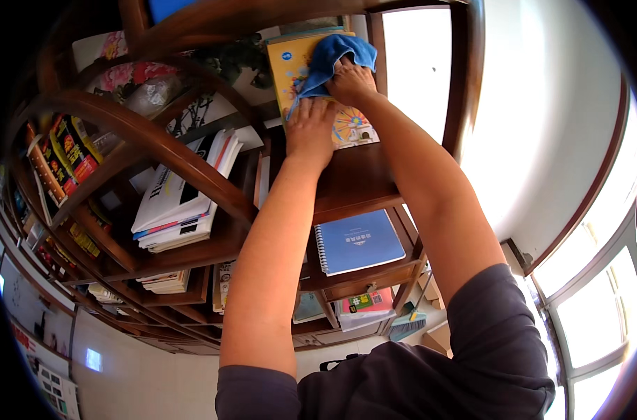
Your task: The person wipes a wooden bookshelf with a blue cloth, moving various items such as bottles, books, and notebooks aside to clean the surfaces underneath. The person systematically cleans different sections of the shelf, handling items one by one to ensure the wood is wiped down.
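Note:
A yellow book with a colourful illustrated cover (pixel 287 68) lies on an upper shelf of a dark wooden shelving unit, on top of other thin books or papers whose edges show behind it. My right hand (pixel 352 83) grips a bunched blue cloth (pixel 326 58) and presses it onto the cover; the fingertips are partly hidden in the folds. Just below and to the left, my left hand (pixel 310 128) rests flat on the lower part of the same book, its fingers spread a little and near the cloth's hanging corner.
Curved wooden bars (pixel 155 149) cross the shelving at left. A stack of papers and magazines (pixel 179 194) lies on a shelf there. A blue spiral notebook (pixel 360 241) sits on a lower shelf above a small drawer (pixel 368 286). A broom (pixel 407 323) stands near cardboard boxes (pixel 438 336).

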Demonstrator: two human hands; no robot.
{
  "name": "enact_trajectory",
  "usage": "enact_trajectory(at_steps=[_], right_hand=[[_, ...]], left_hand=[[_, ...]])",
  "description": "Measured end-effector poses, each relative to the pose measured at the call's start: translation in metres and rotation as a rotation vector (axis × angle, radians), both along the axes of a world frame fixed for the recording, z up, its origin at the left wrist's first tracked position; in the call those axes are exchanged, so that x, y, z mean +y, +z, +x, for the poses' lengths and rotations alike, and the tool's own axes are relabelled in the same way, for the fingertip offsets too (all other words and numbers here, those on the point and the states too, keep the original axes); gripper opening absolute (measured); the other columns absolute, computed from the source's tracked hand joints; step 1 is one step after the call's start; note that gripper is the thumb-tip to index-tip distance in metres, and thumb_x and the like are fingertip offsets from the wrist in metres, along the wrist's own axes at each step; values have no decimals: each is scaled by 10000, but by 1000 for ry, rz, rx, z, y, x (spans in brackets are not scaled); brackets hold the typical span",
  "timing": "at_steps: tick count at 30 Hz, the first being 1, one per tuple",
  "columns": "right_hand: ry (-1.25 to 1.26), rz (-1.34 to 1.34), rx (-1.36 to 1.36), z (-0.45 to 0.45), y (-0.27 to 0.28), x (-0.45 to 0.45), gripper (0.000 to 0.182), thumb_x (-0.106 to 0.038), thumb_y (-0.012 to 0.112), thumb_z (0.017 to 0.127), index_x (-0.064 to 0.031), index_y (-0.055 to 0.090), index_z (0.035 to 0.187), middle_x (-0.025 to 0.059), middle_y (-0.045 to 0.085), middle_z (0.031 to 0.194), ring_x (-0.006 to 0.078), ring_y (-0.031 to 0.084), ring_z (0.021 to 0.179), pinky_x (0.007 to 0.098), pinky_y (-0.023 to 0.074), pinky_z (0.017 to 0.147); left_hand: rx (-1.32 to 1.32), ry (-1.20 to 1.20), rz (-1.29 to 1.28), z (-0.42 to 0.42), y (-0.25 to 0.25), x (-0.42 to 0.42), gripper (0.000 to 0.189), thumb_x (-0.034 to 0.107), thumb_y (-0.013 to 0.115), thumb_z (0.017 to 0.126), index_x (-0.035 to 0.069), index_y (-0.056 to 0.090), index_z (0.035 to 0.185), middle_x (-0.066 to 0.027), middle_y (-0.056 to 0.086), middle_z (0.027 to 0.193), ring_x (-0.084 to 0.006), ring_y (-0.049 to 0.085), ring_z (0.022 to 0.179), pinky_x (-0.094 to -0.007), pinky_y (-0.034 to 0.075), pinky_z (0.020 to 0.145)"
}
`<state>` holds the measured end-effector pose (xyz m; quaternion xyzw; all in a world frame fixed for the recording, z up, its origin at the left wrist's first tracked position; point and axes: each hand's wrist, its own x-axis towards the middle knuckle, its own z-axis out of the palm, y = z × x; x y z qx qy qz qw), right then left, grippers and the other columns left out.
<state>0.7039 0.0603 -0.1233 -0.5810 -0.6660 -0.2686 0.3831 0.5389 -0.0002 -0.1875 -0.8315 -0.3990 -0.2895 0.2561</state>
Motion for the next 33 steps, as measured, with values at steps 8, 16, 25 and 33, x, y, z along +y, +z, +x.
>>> enact_trajectory(at_steps=[8, 16, 25, 33], right_hand=[[14, -263, 172, 11, -28, -21, 587, -333, 618, 916, -34, 537, 1415, 248, 503, 1476, 393, 552, 1316, 452, 458, 1097], [-34, -502, 196, 25, -45, -50, 488, -316, 581, 950, 10, 628, 1311, 255, 625, 1353, 383, 608, 1263, 435, 484, 1067], [-160, -672, 134, 9, -41, -108, 461, -301, 548, 978, -21, 623, 1336, 224, 636, 1360, 354, 620, 1265, 428, 498, 1041], [-302, -559, -274, -5, -51, -122, 297, -203, 581, 950, -70, 749, 1155, 142, 733, 1202, 276, 718, 1094, 405, 578, 845]], left_hand=[[20, 76, -39, 0, 8, -15, 774, 310, 855, 761, 220, 500, 1443, -135, 417, 1510, -335, 366, 1462, -606, 306, 1159], [27, 39, 82, 2, 2, -13, 614, 314, 854, 770, 144, 576, 1290, -123, 515, 1378, -332, 436, 1384, -586, 329, 1122], [35, -1, 138, 4, -3, -7, 535, 180, 781, 786, 53, 598, 1272, -123, 603, 1245, -323, 550, 1195, -485, 492, 921], [6, 2, -61, 4, -10, -3, 670, 113, 696, 851, 23, 470, 1475, -195, 633, 1243, -373, 626, 1136, -454, 544, 928]])
